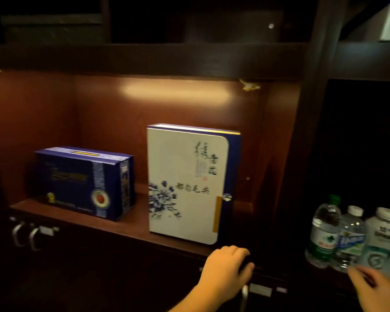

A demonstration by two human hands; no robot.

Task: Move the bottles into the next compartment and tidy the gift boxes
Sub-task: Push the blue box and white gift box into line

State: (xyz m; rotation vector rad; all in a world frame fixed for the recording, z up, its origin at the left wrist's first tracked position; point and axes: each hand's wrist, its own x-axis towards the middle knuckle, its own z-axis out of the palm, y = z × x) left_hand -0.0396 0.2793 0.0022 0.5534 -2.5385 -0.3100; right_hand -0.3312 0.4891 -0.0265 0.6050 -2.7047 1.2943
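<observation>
Head cam, only view: L hand [226,264] sits curled, knuckles up, fingers folded over the front edge of the shelf [131,228]; nothing visibly pinched in it. Just above and slightly left of it stands the white gift box [185,185], upright, blue floral print. Further left, well apart from the hand, the blue gift box [83,183] lies on its long side.

R hand [378,289] is low at the frame edge, part cut off and blurred; fingers seem loosely spread, can't tell if it holds anything. Just above it, in the dark compartment to the right, three water bottles [349,237] stand touching in a row, so prob already moved.

Handling, my guess: boxes are stiff card, light-ish, glossy so a bit slippery; take the white one by both narrow sides w/ flat palms. Bottles look full, heavier; grip mid-body, not the cap.
</observation>
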